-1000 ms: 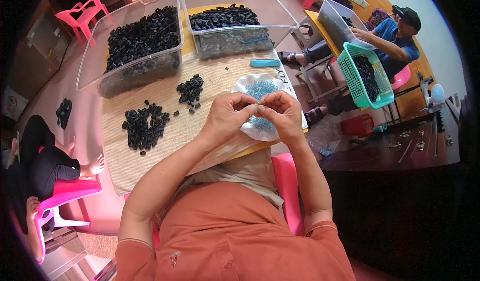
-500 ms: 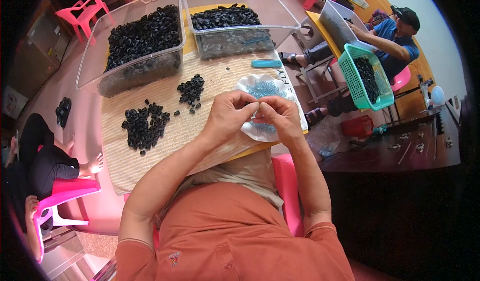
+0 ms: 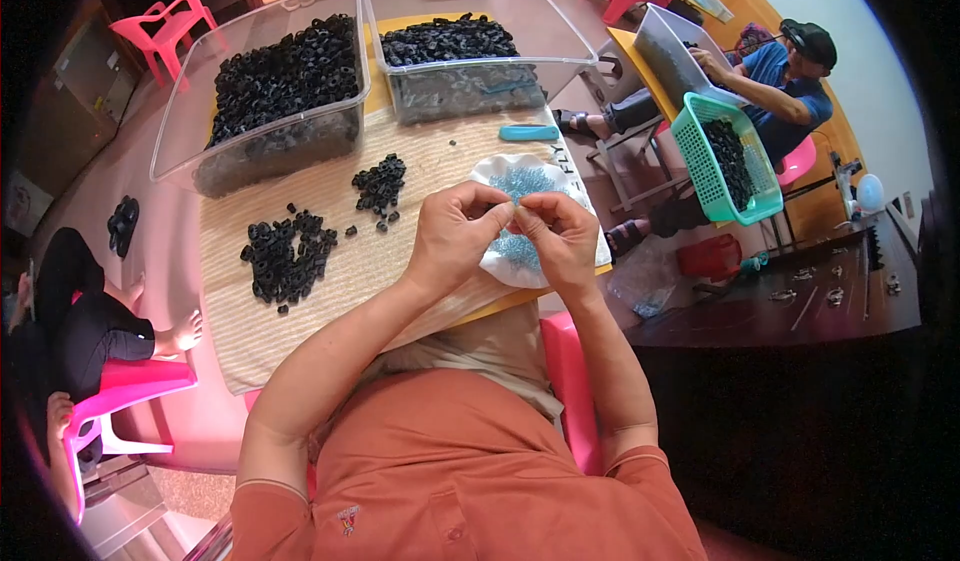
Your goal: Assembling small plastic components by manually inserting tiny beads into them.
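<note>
My left hand (image 3: 452, 233) and my right hand (image 3: 562, 243) meet fingertip to fingertip above a white wavy-rimmed plate (image 3: 515, 276). Both are closed in a pinch; whatever lies between the fingertips is too small and covered to name. Small pale-blue, clear-looking pieces (image 3: 524, 178) are spread on the plate, partly hidden beneath my hands. To the left, a smaller pile of black parts (image 3: 378, 185) and a larger pile of black parts (image 3: 288, 263) rest on a striped cloth (image 3: 310, 351).
Two clear bins, a left one (image 3: 175, 166) and a right one (image 3: 560, 59), hold black parts at the table's back. A turquoise tool handle (image 3: 528, 133) lies beyond the plate. At right, a co-worker (image 3: 780, 86) sits by a green basket (image 3: 690, 151). A pink chair (image 3: 130, 386) stands left.
My hands stay over the plate, their fingertips shifting only slightly against each other. The whole view has tilted a little. Across the room, the co-worker's arm has shifted slightly at the bin.
</note>
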`<state>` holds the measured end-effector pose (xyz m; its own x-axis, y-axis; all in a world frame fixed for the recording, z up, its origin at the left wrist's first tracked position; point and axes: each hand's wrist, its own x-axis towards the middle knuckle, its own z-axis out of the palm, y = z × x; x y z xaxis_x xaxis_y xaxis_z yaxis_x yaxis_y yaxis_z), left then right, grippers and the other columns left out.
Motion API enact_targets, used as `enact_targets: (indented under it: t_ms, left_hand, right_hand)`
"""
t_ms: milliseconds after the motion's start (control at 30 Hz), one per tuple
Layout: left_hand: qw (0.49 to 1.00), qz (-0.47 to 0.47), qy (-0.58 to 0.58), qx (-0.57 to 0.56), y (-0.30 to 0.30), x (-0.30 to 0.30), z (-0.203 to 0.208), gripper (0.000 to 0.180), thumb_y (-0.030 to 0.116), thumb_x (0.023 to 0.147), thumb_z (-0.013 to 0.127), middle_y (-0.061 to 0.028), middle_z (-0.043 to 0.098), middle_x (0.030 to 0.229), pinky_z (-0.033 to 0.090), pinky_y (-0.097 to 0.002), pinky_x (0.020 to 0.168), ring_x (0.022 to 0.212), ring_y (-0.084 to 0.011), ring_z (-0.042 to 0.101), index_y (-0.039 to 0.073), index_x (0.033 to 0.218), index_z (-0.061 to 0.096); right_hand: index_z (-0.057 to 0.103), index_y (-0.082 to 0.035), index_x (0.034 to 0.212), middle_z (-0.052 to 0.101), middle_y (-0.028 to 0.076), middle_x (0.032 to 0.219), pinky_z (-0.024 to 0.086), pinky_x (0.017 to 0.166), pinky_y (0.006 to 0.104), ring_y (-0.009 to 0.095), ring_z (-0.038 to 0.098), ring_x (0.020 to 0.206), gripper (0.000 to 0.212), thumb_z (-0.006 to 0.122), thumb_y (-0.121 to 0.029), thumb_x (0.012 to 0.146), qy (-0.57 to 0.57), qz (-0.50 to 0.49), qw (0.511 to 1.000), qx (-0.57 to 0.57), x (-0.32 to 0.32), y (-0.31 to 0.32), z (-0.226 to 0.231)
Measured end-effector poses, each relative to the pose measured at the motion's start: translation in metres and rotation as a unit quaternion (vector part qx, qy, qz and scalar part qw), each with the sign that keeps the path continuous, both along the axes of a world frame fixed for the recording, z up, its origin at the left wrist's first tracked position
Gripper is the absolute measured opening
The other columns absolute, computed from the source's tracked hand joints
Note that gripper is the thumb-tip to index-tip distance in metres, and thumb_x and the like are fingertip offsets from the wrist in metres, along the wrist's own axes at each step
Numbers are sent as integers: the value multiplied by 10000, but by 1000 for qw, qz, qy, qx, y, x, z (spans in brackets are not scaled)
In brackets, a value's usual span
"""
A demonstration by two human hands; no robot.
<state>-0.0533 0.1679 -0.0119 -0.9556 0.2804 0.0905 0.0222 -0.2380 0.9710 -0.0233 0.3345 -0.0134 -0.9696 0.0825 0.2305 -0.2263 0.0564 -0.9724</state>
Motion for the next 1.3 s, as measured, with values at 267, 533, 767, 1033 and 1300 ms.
enact_targets:
  t_ms: [267,533,767,1033,1300]
  left_hand:
    - [999,25,-9,-25,2,-3,-3,113,84,916,723,-26,710,801,523,-228,629,706,-64,635,-19,960,730]
    - [1000,19,8,-18,7,1,1,102,83,929,715,-18,696,808,512,-219,617,691,-64,618,-15,956,724]
    - [999,36,3,-38,8,-3,0,106,81,926,717,-26,694,801,511,-221,610,687,-66,617,-22,953,719]
    - [998,48,-10,-33,11,-7,-5,134,99,883,727,-57,726,762,529,-250,618,676,-81,653,-31,912,738]
    - [993,32,38,-110,8,-10,-6,202,115,865,738,-133,756,884,568,-305,735,801,-174,722,-21,1012,755]
  right_hand:
    - [686,-13,998,702,64,991,533,734,252,110,656,884,92,695,36,921,206,-36,959,189,2,1,-2]
    - [681,6,983,693,65,971,541,739,246,105,659,890,79,702,36,913,61,1,998,27,3,3,1]
    - [674,-9,936,701,113,936,552,720,315,249,695,835,138,709,83,840,264,-50,926,265,2,2,12]
    - [667,2,903,708,131,953,568,715,371,310,695,848,194,691,114,747,375,-26,826,420,10,3,14]
    - [653,2,969,714,136,960,560,720,326,267,702,825,196,703,105,811,267,-65,911,308,10,9,9]
